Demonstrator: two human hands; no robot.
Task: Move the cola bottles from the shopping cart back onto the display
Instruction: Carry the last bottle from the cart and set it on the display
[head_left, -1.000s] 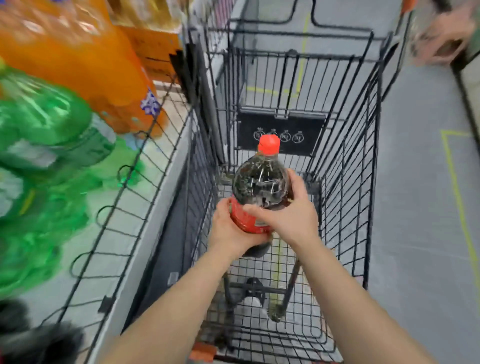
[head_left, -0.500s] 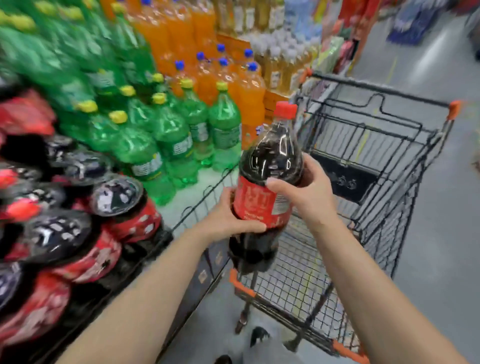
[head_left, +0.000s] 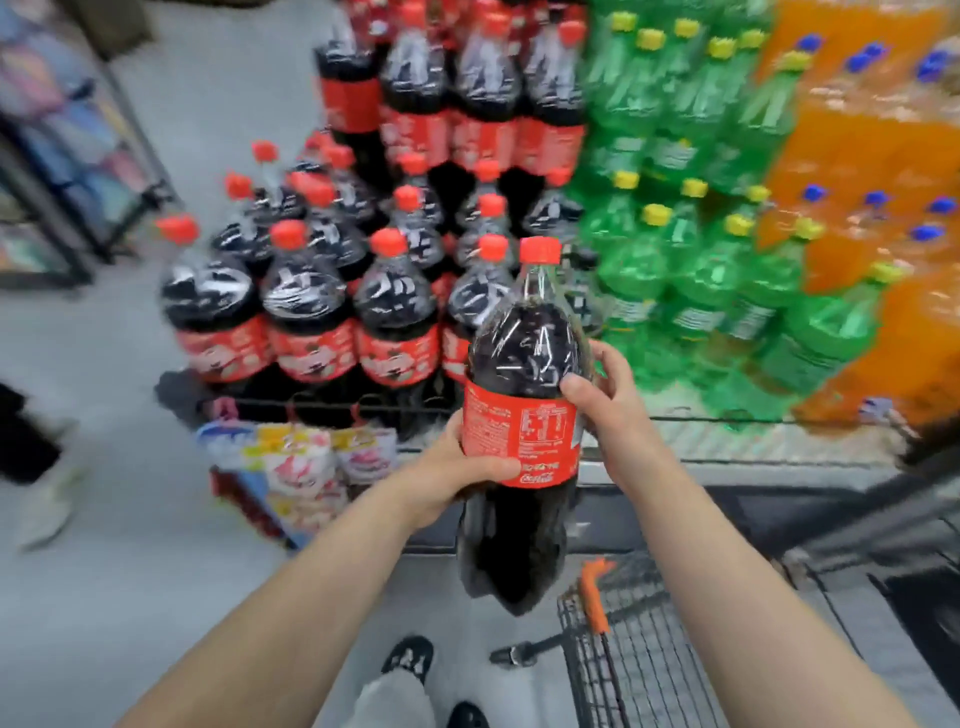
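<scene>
A large cola bottle (head_left: 519, 364) with a red cap and red label is held upright in front of me with both hands. My left hand (head_left: 452, 467) grips the lower part of its label from the left. My right hand (head_left: 608, 410) grips the shoulder and label from the right. Just beyond the bottle stands the display of cola bottles (head_left: 311, 291), several rows deep, with more stacked higher behind. A corner of the shopping cart (head_left: 623, 649) with an orange bumper shows at the lower right, below the bottle.
Green soda bottles (head_left: 691, 260) stand right of the cola and orange soda bottles (head_left: 872, 208) further right. Snack bags (head_left: 306, 467) hang at the display's front. A wire shelf edge (head_left: 753, 431) runs under the green bottles. Someone's shoe (head_left: 47, 509) is on the floor at left.
I have lifted the bottle out of the cart and turned left with it. The cola display now faces me and the cart has dropped to the lower right.
</scene>
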